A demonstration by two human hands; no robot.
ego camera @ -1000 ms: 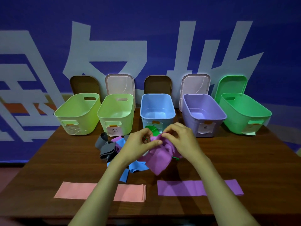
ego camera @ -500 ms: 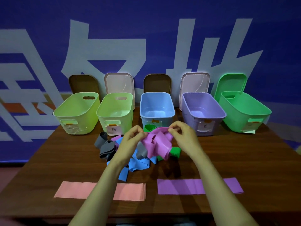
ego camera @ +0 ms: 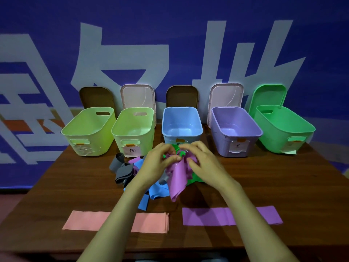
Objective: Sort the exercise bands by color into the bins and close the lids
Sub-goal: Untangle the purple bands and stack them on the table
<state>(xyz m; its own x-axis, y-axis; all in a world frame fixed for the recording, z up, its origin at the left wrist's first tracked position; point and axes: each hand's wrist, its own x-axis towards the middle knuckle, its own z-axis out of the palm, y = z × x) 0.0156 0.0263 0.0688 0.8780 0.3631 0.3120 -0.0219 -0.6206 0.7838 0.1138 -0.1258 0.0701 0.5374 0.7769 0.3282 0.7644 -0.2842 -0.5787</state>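
Both hands work a crumpled purple band (ego camera: 177, 178) above the mixed pile at the table's middle. My left hand (ego camera: 157, 163) pinches its upper left fold, and my right hand (ego camera: 203, 163) pinches its upper right part. Under them lie blue bands (ego camera: 156, 192), grey bands (ego camera: 122, 172) and a green band (ego camera: 196, 177). A flat pink band (ego camera: 85, 220) and a flat purple band (ego camera: 207, 216) lie near the front edge. Several open bins stand in a row behind: two yellow-green (ego camera: 88, 129) (ego camera: 134, 127), a blue bin (ego camera: 181, 121), a purple bin (ego camera: 234, 125) and a green bin (ego camera: 283, 125).
Lids lean on the blue wall behind the bins: a brown lid (ego camera: 96, 97), a pink lid (ego camera: 137, 97), another brown lid (ego camera: 182, 95), a pale lid (ego camera: 226, 95) and a green lid (ego camera: 269, 95). Bare brown table (ego camera: 283, 186) shows to the right.
The purple band was lifted and spread between the hands half a second ago. Now both hands have come closer together and its tail hangs lower over the pile.
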